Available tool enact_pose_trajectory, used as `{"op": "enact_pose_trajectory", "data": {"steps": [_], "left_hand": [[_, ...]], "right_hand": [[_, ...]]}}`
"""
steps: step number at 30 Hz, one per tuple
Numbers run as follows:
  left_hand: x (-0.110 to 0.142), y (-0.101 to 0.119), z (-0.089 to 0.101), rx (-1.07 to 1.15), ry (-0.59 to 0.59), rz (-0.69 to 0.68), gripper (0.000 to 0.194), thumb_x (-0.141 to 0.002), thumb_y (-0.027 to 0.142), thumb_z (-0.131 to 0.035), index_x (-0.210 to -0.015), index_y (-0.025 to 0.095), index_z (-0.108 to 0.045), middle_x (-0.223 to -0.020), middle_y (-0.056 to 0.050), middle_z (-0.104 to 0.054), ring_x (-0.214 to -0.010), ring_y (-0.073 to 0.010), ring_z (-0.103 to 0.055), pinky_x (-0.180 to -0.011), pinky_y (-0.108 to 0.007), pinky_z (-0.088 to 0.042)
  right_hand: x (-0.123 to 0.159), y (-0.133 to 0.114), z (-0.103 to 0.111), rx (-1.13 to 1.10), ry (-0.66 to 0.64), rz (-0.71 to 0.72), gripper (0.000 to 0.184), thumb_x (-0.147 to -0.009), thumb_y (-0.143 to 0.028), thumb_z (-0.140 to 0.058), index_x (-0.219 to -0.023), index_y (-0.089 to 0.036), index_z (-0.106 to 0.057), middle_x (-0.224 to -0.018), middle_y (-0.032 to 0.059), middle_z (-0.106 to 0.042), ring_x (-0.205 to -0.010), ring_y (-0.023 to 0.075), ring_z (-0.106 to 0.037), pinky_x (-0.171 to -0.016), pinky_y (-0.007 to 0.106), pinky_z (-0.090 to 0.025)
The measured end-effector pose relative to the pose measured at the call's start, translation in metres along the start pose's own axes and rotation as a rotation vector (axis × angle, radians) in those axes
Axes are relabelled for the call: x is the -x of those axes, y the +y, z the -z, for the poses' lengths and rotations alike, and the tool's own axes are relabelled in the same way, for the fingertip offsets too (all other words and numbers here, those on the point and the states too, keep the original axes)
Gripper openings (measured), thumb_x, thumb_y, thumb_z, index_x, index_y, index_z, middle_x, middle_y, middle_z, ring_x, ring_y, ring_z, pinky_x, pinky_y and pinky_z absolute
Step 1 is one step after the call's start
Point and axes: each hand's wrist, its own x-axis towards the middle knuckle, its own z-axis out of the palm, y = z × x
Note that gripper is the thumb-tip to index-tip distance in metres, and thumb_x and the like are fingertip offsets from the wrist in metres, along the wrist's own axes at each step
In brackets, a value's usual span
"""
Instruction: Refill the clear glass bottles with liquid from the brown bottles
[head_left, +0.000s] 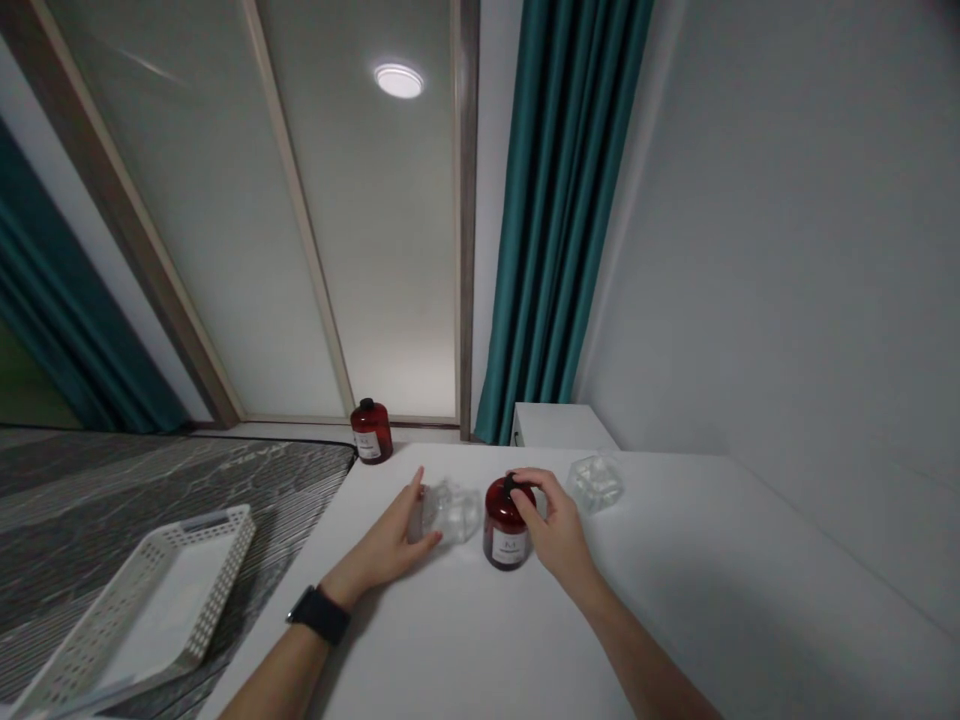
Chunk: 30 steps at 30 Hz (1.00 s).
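A dark red bottle [504, 530] with a black cap and a white label stands on the white table [675, 600]. My right hand [555, 525] grips its cap and right side, fingers curled round the top. Just left of it sits a clear glass container [454, 510]. My left hand [394, 540] wraps its left side, thumb below and fingers behind. A black watch is on my left wrist.
A second clear glass container [596, 482] sits behind my right hand. Another red bottle [371, 430] stands on the sill at the back. A white perforated basket [142, 600] lies on the dark patterned bedding to the left. Teal curtains hang behind a small white cabinet [559, 425].
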Motion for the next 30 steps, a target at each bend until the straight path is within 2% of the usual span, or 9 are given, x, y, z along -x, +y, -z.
{"op": "enact_pose_trajectory", "data": {"steps": [2,3,6,9,12,15,19,24,30], "left_hand": [[0.001,0.009,0.005,-0.063,0.101,-0.06,0.094,-0.091,0.035,-0.059,-0.159,0.015,0.003,-0.152,-0.022,-0.04,-0.14,-0.0355,-0.043,-0.116,-0.058,-0.034],[0.002,0.017,0.006,-0.112,0.155,-0.108,0.092,-0.092,0.033,-0.059,-0.16,0.017,0.001,-0.154,-0.021,-0.038,-0.141,-0.0361,-0.039,-0.117,-0.059,-0.031],[0.006,0.049,0.002,-0.19,0.263,-0.254,0.074,-0.089,0.025,-0.06,-0.155,0.021,-0.025,-0.148,-0.018,-0.044,-0.138,-0.0366,-0.04,-0.116,-0.058,-0.032],[0.006,0.082,-0.014,-0.072,0.164,-0.302,0.072,-0.088,0.021,-0.062,-0.152,0.022,-0.029,-0.144,-0.017,-0.046,-0.135,-0.0337,-0.043,-0.114,-0.054,-0.038],[-0.001,0.1,-0.025,0.09,0.081,-0.204,0.074,-0.087,0.024,-0.065,-0.152,0.022,-0.03,-0.148,-0.017,-0.043,-0.139,-0.0326,-0.041,-0.117,-0.054,-0.036],[-0.012,0.103,-0.026,0.182,-0.015,-0.17,0.072,-0.083,0.025,-0.071,-0.147,0.021,-0.038,-0.149,-0.016,-0.044,-0.139,-0.033,-0.041,-0.119,-0.055,-0.033],[-0.016,0.102,-0.027,0.282,-0.114,-0.186,0.063,-0.082,0.022,-0.07,-0.141,0.021,-0.047,-0.143,-0.013,-0.054,-0.131,-0.0299,-0.052,-0.115,-0.048,-0.039],[-0.007,0.103,-0.035,0.326,-0.029,-0.174,0.061,-0.077,0.018,-0.068,-0.135,0.02,-0.051,-0.138,-0.012,-0.059,-0.127,-0.03,-0.055,-0.112,-0.045,-0.042],[0.002,0.097,-0.034,0.305,-0.033,-0.2,0.062,-0.076,0.021,-0.067,-0.136,0.021,-0.049,-0.138,-0.012,-0.058,-0.127,-0.0305,-0.054,-0.111,-0.045,-0.041]], "right_hand": [[0.0,0.001,-0.002,-0.012,-0.007,-0.014,0.013,-0.09,-0.028,-0.06,-0.1,-0.023,-0.067,-0.107,0.0077,-0.071,-0.106,0.024,-0.065,-0.097,0.041,-0.05],[0.0,0.001,-0.002,-0.01,-0.006,-0.021,0.014,-0.09,-0.028,-0.06,-0.101,-0.023,-0.067,-0.106,0.0077,-0.071,-0.106,0.0242,-0.065,-0.097,0.041,-0.05],[0.001,0.001,-0.001,0.005,0.001,-0.023,0.013,-0.09,-0.029,-0.06,-0.099,-0.023,-0.068,-0.104,0.008,-0.071,-0.104,0.0249,-0.065,-0.096,0.042,-0.05],[0.003,-0.001,0.002,0.007,-0.019,-0.017,0.013,-0.09,-0.03,-0.06,-0.098,-0.023,-0.068,-0.104,0.0082,-0.072,-0.103,0.0249,-0.065,-0.095,0.041,-0.051],[0.007,-0.004,0.007,-0.017,-0.06,0.006,0.014,-0.092,-0.032,-0.059,-0.098,-0.024,-0.068,-0.106,0.0083,-0.072,-0.105,0.0248,-0.066,-0.096,0.042,-0.051],[0.011,-0.006,0.011,-0.043,-0.13,0.033,0.014,-0.093,-0.033,-0.059,-0.1,-0.025,-0.069,-0.107,0.0086,-0.071,-0.107,0.025,-0.066,-0.098,0.042,-0.051],[0.015,-0.006,0.012,-0.079,-0.155,0.043,0.013,-0.094,-0.03,-0.058,-0.101,-0.025,-0.068,-0.106,0.0081,-0.071,-0.106,0.0239,-0.066,-0.096,0.04,-0.053],[0.019,-0.015,0.013,-0.059,-0.2,0.097,0.013,-0.093,-0.023,-0.059,-0.1,-0.027,-0.069,-0.108,0.0061,-0.072,-0.105,0.0225,-0.067,-0.095,0.038,-0.053],[0.023,-0.028,0.012,-0.011,-0.234,0.181,0.013,-0.093,-0.021,-0.059,-0.1,-0.027,-0.068,-0.105,0.0066,-0.072,-0.102,0.023,-0.066,-0.091,0.038,-0.054]]}}
